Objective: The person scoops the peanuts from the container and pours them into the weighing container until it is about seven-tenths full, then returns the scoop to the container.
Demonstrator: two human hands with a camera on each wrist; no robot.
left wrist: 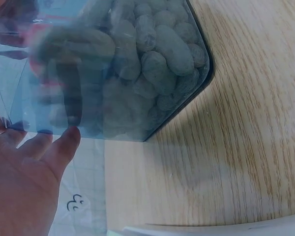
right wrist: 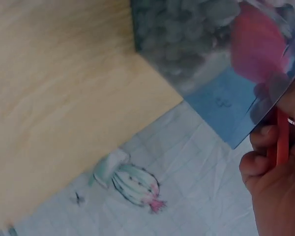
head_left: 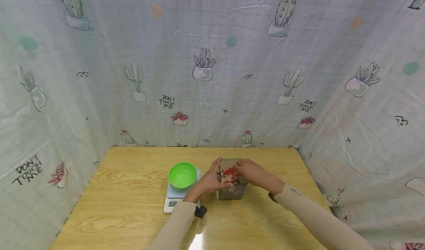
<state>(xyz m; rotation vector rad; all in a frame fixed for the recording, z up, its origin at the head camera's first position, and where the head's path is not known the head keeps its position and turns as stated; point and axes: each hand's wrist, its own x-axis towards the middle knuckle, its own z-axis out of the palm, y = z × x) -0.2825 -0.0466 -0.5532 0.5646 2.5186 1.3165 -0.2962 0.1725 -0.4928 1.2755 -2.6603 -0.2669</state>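
Observation:
A see-through grey container (head_left: 231, 194) stands on the wooden table, partly filled with peanuts in their shells (left wrist: 173, 49). My left hand (head_left: 210, 180) holds it at the left, the thumb across the near side and the fingers along the left wall near the rim. Over the right rim reaches my right hand (head_left: 251, 171), its fingers curled round the handle of a red scoop (head_left: 230, 173). The scoop's head is inside the container and has peanuts in it. Through the clear wall, the right wrist view shows the scoop's red bowl above the peanuts.
Left of the container, a green bowl (head_left: 182, 175) sits on a white kitchen scale (head_left: 168, 205) with a small display. Behind the table (head_left: 132, 183) and at both sides hangs a curtain (head_left: 225, 95) printed with cacti.

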